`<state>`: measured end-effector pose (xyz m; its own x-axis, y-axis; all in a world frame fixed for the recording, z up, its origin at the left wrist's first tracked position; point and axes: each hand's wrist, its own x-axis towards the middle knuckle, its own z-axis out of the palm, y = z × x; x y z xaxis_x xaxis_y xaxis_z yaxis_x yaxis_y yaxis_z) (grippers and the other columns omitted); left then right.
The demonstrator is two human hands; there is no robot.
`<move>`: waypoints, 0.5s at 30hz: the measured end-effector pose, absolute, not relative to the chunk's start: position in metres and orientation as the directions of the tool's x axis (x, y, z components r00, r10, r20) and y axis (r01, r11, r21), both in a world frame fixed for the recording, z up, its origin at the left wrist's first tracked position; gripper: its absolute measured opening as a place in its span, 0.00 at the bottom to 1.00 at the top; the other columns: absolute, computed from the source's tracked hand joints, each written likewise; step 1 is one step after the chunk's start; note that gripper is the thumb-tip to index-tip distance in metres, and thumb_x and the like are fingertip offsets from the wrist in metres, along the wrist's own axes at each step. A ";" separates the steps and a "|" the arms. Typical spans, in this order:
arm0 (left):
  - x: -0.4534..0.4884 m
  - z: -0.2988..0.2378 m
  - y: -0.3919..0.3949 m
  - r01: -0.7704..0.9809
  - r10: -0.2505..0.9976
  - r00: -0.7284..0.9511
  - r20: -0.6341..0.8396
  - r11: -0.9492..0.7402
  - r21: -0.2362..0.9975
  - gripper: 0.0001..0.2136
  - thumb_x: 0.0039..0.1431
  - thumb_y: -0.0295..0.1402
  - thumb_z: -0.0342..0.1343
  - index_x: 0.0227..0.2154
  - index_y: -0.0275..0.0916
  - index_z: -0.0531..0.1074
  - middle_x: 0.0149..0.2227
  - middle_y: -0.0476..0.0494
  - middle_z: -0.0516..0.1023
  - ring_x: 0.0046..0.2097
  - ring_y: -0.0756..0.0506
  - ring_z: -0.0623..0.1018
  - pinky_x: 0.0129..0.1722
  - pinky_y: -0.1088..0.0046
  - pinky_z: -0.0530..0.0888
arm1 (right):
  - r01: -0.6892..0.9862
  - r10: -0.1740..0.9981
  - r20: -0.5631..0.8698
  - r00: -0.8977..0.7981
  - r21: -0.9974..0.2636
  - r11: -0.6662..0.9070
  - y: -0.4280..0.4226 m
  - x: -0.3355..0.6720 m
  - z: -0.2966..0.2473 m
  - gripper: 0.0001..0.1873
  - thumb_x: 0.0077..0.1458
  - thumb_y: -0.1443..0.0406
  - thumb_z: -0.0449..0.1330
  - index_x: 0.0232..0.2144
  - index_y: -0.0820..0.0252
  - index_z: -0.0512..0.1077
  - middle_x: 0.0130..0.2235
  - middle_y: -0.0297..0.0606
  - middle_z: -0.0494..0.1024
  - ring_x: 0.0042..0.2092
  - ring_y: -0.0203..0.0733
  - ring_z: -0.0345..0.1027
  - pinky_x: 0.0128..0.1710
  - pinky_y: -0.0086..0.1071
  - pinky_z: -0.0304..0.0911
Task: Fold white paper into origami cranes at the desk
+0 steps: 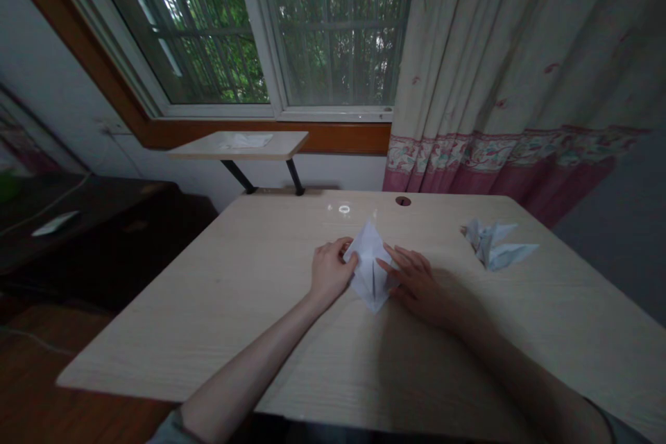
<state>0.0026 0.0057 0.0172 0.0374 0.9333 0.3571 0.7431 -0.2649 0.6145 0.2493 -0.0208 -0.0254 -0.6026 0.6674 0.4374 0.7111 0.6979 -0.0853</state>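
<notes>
A folded sheet of white paper [370, 260], diamond-shaped with a slit down its lower middle, lies on the desk between my hands. My left hand [333, 267] pinches its left corner, the thumb on top and the fingers curled at the edge. Across the paper's right side rest the outstretched fingers of my right hand [413, 281], apart from one another and touching the surface. Off to the right sits a folded paper crane [492, 244] with pointed wings.
The pale wooden desk [250, 305] carries a small raised shelf [281, 144] at its back left, with white paper [247, 141] on it. A round cable hole [403, 201] is near the back edge. Behind are a window and a curtain [468, 83]; a dark table [104, 215] stands left.
</notes>
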 end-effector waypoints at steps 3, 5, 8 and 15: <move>0.002 0.021 0.005 0.807 0.938 0.069 0.340 -0.253 0.534 0.11 0.60 0.34 0.58 0.44 0.40 0.79 0.40 0.44 0.84 0.42 0.40 0.81 0.48 0.61 0.69 | 0.699 0.659 0.428 -0.618 -0.083 0.710 -0.021 0.250 -0.024 0.29 0.69 0.58 0.49 0.70 0.45 0.51 0.72 0.40 0.52 0.70 0.53 0.49 0.65 0.58 0.52; 0.002 0.023 0.003 0.837 0.940 0.092 0.328 -0.251 0.486 0.11 0.62 0.35 0.57 0.44 0.41 0.80 0.41 0.44 0.85 0.42 0.39 0.81 0.48 0.61 0.68 | 0.692 0.658 0.419 -0.626 -0.091 0.716 -0.021 0.250 -0.023 0.30 0.69 0.56 0.50 0.70 0.45 0.51 0.72 0.41 0.52 0.69 0.54 0.50 0.64 0.58 0.53; 0.001 0.024 0.002 0.857 0.939 0.122 0.321 -0.262 0.443 0.11 0.64 0.35 0.55 0.45 0.43 0.80 0.42 0.45 0.85 0.43 0.39 0.82 0.48 0.61 0.67 | 0.684 0.657 0.404 -0.637 -0.096 0.723 -0.021 0.250 -0.021 0.30 0.69 0.56 0.50 0.70 0.46 0.51 0.72 0.42 0.52 0.69 0.54 0.50 0.64 0.58 0.53; 0.000 0.021 0.000 0.877 0.918 0.156 0.365 -0.299 0.376 0.12 0.67 0.32 0.50 0.45 0.43 0.79 0.43 0.43 0.83 0.45 0.40 0.80 0.46 0.62 0.67 | 0.675 0.652 0.402 -0.643 -0.104 0.730 -0.023 0.249 -0.018 0.31 0.69 0.57 0.50 0.70 0.47 0.50 0.71 0.42 0.53 0.69 0.51 0.51 0.65 0.56 0.53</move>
